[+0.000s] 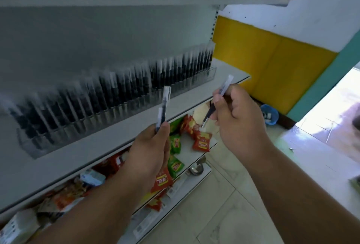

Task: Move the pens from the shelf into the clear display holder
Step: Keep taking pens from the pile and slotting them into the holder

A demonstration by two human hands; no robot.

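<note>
A long clear display holder [211, 73] runs along the white shelf [93, 146], packed with several upright black pens with clear caps [120, 92]. My left hand [150, 150] pinches the lower end of upright pens [164, 105], in front of the holder's middle. My right hand [237, 119] grips a tilted pen [225, 86], its clear cap pointing up toward the holder's right end and its other end sticking out below the fingers. Both hands hover just off the shelf's front edge. The picture is blurred by motion.
Below the pen shelf, lower shelves carry red and green snack packets [201, 140] and boxes [91, 177]. A yellow and teal wall [272, 64] stands to the right. A blue object [269, 114] lies on the tiled floor [224, 204].
</note>
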